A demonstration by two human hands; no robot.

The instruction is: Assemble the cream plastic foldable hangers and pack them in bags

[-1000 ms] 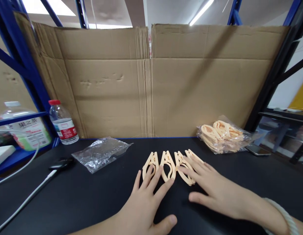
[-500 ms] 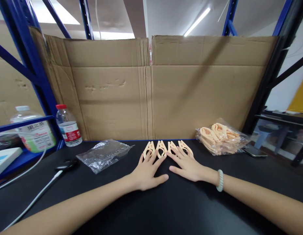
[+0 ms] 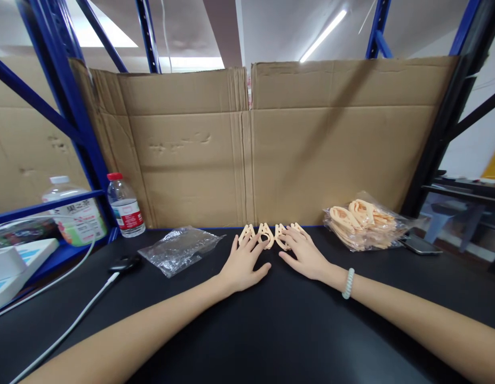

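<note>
Several peach plastic clips [image 3: 267, 234] lie side by side on the black table [image 3: 247, 330], close to the cardboard wall. My left hand [image 3: 242, 264] rests flat with fingers spread, its fingertips on the left clips. My right hand [image 3: 305, 255], with a pale bead bracelet at the wrist, also lies flat and open, its fingers over the right clips. Both arms are stretched far forward.
A clear bag of more peach clips [image 3: 365, 223] sits at the right, a phone [image 3: 420, 244] beside it. An empty clear bag [image 3: 179, 248] lies left of my hands. A water bottle [image 3: 125, 205], a white cable [image 3: 67, 330] and blue shelving stand at the left.
Both hands have pushed the row of clips away from me, up to the foot of the cardboard wall. My arms are now fully extended.
</note>
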